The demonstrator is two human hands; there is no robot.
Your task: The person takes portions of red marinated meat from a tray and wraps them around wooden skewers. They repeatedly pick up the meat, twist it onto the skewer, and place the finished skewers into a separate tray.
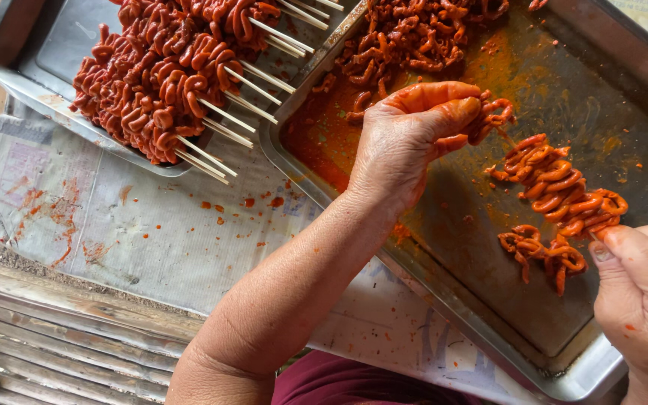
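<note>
Skewer of red marinated meat coils (560, 187): held over the bare part of the right-hand steel tray (489, 285), its long axis running diagonally between the two hands. Upper end is pinched in the closed fingers of the left hand (414, 135); lower end is gripped by the right hand (643, 300). Loose coils (406, 37) are heaped at the tray's far end. Finished skewers (166, 75) are stacked in a second tray (16, 67), on stained paper (129, 225).
</note>
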